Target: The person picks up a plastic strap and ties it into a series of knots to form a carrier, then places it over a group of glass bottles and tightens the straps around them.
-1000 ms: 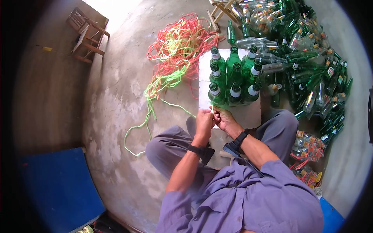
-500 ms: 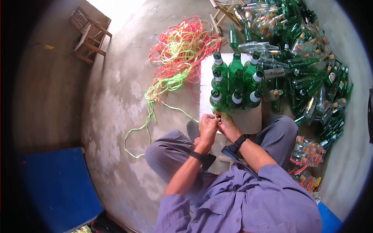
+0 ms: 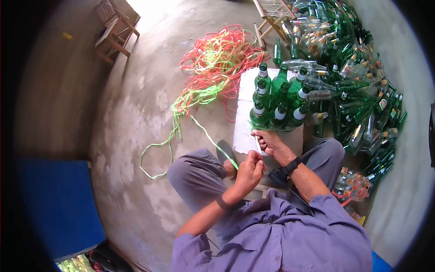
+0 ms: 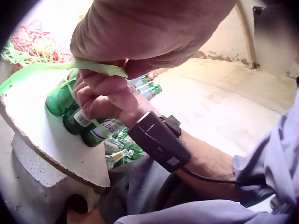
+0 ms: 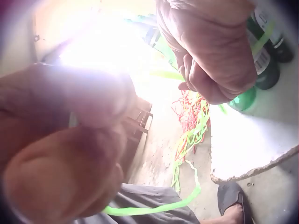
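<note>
Several green glass bottles [image 3: 277,102] stand upright in a tight group on a white board [image 3: 244,136]. A green plastic strap [image 4: 96,68] passes round the group, seen across the bottles in the left wrist view. My left hand [image 3: 250,171], low in front of the board, grips the strap in curled fingers, and a length of it trails off to the left. Close against the nearest bottles, my right hand [image 3: 268,141] pinches the strap beside the left corner bottle. A taut piece of strap runs between the two hands. In the right wrist view the left hand [image 5: 70,154] is large and blurred.
A tangled heap of red and green strap [image 3: 222,59] lies on the floor beyond the board. Many loose bottles [image 3: 358,90] are piled along the right wall. A wooden stool [image 3: 274,20] stands behind, a wooden chair [image 3: 115,34] at far left, a blue panel [image 3: 59,204] lower left.
My hands were together at the front bottles; the left has drawn back toward the body, stretching the strap between them. The right stays by the bottles. The head view has shifted slightly.
</note>
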The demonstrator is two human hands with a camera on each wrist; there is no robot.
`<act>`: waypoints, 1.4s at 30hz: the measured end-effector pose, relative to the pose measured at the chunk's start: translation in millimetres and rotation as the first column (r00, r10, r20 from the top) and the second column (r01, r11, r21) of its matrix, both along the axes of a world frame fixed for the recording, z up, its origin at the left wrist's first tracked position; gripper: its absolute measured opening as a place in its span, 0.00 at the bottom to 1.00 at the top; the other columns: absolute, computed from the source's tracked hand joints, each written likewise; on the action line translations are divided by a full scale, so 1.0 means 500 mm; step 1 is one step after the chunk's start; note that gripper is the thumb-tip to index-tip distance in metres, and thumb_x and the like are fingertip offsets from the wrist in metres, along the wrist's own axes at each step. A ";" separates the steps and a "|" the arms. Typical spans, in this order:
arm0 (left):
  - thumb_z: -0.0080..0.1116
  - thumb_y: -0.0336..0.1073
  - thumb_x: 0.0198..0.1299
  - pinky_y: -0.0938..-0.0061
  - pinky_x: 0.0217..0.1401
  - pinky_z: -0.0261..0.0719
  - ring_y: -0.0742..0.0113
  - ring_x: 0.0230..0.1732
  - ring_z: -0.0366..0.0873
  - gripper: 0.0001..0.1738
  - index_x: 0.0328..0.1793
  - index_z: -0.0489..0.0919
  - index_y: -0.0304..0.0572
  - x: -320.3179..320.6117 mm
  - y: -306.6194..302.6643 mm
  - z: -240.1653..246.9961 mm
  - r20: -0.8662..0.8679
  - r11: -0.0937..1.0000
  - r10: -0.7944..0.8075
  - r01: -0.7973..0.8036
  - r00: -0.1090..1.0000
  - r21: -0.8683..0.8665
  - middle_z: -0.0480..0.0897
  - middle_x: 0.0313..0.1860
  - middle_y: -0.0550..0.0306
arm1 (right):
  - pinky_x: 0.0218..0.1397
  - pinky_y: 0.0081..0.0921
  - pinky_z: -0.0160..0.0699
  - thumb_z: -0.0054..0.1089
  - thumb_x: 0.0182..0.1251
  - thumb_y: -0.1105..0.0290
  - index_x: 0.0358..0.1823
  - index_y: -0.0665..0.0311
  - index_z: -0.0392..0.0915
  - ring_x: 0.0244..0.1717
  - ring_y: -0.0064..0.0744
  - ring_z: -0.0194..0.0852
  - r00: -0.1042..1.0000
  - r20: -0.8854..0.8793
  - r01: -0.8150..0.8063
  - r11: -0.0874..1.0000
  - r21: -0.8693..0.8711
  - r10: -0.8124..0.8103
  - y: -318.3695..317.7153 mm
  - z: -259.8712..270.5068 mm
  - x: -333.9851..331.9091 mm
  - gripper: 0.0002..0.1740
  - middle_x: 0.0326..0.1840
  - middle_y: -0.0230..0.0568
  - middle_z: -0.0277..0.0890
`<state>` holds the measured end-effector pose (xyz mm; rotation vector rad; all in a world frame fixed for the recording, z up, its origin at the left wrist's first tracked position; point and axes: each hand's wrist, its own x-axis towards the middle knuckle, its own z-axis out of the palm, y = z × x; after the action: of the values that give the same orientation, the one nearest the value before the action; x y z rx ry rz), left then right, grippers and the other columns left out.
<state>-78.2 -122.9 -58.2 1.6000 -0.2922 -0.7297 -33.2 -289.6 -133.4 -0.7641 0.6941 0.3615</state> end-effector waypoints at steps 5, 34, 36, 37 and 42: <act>0.46 0.24 0.68 0.75 0.28 0.76 0.69 0.26 0.80 0.07 0.50 0.70 0.40 -0.059 0.007 0.071 0.222 0.993 -0.117 0.108 0.968 0.050 0.81 0.28 0.56 | 0.14 0.13 0.42 0.62 0.66 0.67 0.31 0.61 0.79 0.14 0.09 0.45 0.982 -0.010 -0.184 0.949 -0.257 0.188 0.016 0.113 -0.042 0.07 0.19 0.16 0.59; 0.49 0.26 0.61 0.62 0.39 0.81 0.51 0.35 0.85 0.13 0.51 0.76 0.36 0.068 0.023 0.128 0.455 0.807 -0.543 0.290 0.706 0.513 0.86 0.34 0.48 | 0.19 0.16 0.56 0.66 0.60 0.69 0.28 0.69 0.82 0.17 0.12 0.60 0.710 0.105 -0.508 0.610 -0.608 0.696 -0.072 0.392 0.086 0.09 0.16 0.24 0.68; 0.48 0.29 0.64 0.61 0.38 0.80 0.53 0.34 0.86 0.15 0.55 0.75 0.35 0.087 0.010 0.093 0.513 0.910 -0.394 0.246 0.762 0.333 0.86 0.35 0.49 | 0.19 0.20 0.57 0.66 0.57 0.68 0.22 0.67 0.81 0.16 0.14 0.61 0.609 -0.020 -0.492 0.357 -0.794 0.793 -0.068 0.409 0.100 0.11 0.13 0.26 0.67; 0.48 0.29 0.64 0.61 0.38 0.80 0.53 0.34 0.86 0.15 0.55 0.75 0.35 0.096 0.005 0.087 0.513 0.910 -0.395 0.248 0.762 0.332 0.86 0.35 0.49 | 0.22 0.26 0.63 0.64 0.54 0.68 0.21 0.67 0.81 0.16 0.22 0.66 0.502 -0.007 -0.399 0.224 -0.889 0.865 -0.065 0.415 0.107 0.10 0.13 0.32 0.70; 0.54 0.31 0.62 0.58 0.41 0.79 0.48 0.33 0.83 0.19 0.59 0.73 0.34 0.128 -0.011 0.069 0.423 0.986 -0.136 0.083 0.896 0.141 0.84 0.40 0.43 | 0.31 0.36 0.76 0.59 0.55 0.69 0.23 0.70 0.82 0.21 0.37 0.79 0.267 -0.118 0.015 -0.127 -0.992 0.956 -0.049 0.404 0.139 0.11 0.16 0.41 0.76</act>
<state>-14.2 -128.7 -24.0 1.8663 -0.6780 -0.4748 36.1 -314.2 68.9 -2.4639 -0.6248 0.3458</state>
